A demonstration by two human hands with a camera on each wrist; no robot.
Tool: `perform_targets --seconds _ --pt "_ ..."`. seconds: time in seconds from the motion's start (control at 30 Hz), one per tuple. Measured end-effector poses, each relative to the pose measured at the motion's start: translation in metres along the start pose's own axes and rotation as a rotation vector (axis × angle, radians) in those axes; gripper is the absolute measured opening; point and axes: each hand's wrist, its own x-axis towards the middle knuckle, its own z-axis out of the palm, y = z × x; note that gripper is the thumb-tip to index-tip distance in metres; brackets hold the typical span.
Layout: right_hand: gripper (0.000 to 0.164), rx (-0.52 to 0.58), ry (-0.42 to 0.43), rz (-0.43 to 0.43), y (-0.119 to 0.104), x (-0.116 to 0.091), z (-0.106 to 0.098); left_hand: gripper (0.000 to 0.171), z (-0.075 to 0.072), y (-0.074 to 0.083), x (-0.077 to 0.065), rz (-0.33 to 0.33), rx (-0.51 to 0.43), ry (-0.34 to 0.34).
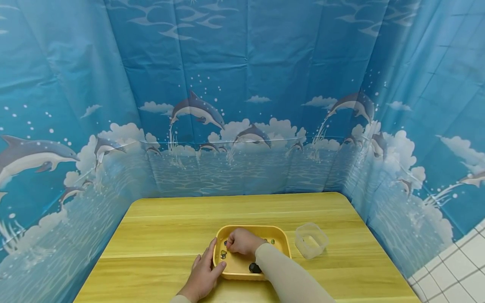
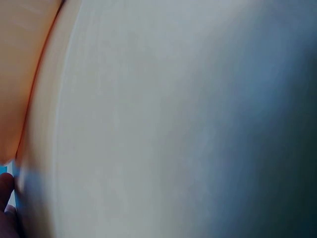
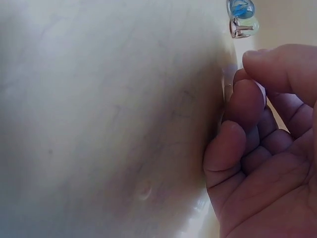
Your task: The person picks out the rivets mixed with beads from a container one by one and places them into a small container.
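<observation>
A yellow rectangular tray sits on the table with small glass marbles near its left end. My right hand is down inside the tray, its fingers bent and fingertips close to a blue marble. In the right wrist view, the thumb lies near the index fingertip; I cannot tell whether something is pinched between them. A blue-swirled marble and a clear one lie just beyond. My left hand rests against the tray's left side, thumb at the front corner and fingers extended.
A clear plastic container stands on the wooden table right of the tray. Another marble lies at the tray's right end. A black rounded object shows beside the right sleeve. Dolphin-printed curtains surround the table's back and sides.
</observation>
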Motion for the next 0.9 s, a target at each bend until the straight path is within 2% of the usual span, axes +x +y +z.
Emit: perform_targets --seconds 0.53,0.9 --pt "0.018 -0.024 0.005 -0.007 0.0004 -0.001 -0.0002 0.082 0.0008 -0.0024 0.0006 -0.005 -0.003 -0.001" --pt "0.018 -0.032 0.001 0.001 -0.0007 -0.0035 -0.0025 0.082 -0.0012 0.0023 -0.002 -0.009 -0.016 -0.003"
